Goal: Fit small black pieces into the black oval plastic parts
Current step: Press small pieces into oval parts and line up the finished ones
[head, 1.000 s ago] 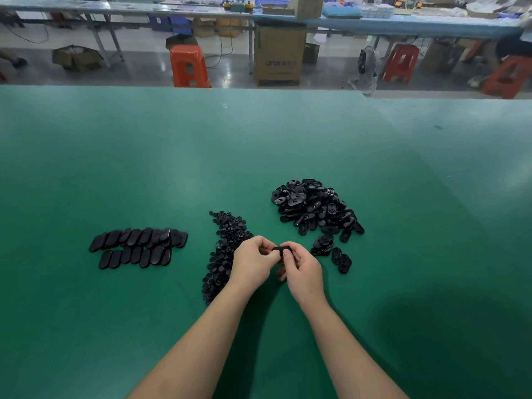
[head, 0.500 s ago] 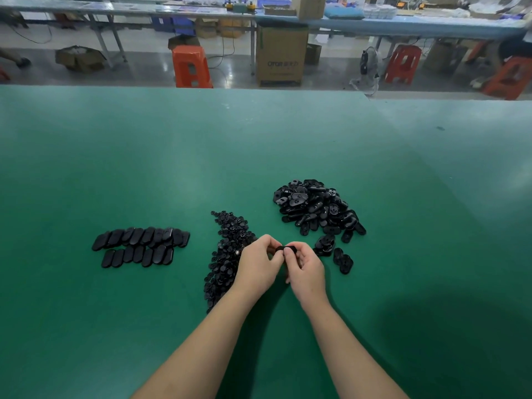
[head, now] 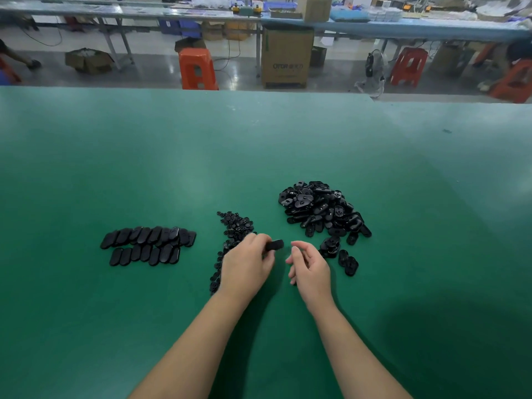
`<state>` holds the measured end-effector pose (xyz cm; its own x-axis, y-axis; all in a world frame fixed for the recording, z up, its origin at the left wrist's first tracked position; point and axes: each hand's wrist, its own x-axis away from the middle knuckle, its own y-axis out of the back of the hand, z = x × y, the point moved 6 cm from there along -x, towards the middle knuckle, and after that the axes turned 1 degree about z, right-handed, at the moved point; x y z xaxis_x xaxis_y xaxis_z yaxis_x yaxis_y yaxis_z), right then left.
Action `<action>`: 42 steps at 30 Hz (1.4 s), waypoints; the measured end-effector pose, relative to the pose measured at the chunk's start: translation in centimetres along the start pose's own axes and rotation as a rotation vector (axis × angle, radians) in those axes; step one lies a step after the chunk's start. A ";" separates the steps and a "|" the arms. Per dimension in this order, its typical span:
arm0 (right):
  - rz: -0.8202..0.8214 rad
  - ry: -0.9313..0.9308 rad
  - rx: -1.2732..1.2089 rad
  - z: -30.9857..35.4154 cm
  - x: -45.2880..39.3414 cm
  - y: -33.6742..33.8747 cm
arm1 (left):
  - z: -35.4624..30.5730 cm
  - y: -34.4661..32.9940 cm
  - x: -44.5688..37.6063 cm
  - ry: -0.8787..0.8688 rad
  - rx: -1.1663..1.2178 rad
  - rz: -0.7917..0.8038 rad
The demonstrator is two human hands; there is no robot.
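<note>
Head view, left hand (head: 247,269) pinching oval part (head: 275,245) (black)

Orange stool (head: 198,69) beside cardboard box (head: 287,56)

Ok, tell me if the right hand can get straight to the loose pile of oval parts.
Probably yes: the right hand is open and holds nothing, the pile of oval parts lies just beyond it, and nothing stands between.

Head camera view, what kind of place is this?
Most likely a small factory assembly floor: a long green worktable with piles of black oval parts, more benches, cardboard cartons and orange plastic stools behind.
</note>
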<state>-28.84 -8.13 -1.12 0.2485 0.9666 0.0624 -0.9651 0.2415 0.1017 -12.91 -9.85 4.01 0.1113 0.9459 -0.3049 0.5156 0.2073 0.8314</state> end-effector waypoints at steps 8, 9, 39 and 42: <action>0.004 0.014 0.097 0.1 0.2 -0.1 | 13.4 6.3 2.6 0.462 -0.004 -0.216; 0.005 0.015 0.102 0.1 0.2 -0.1 | 14.9 7.1 3.1 0.510 -0.019 -0.234; 0.010 0.019 0.178 0.3 0.4 -0.3 | 10.6 0.9 -0.5 0.275 0.007 0.071; 0.010 0.021 0.185 0.2 0.3 -0.3 | 11.0 1.0 -0.1 0.251 0.038 0.028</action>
<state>-28.43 -7.97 -0.96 0.2355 0.9709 0.0440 -0.9353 0.2141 0.2818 -3.10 -12.49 -0.26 -0.0856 0.9845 -0.1527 0.5477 0.1746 0.8183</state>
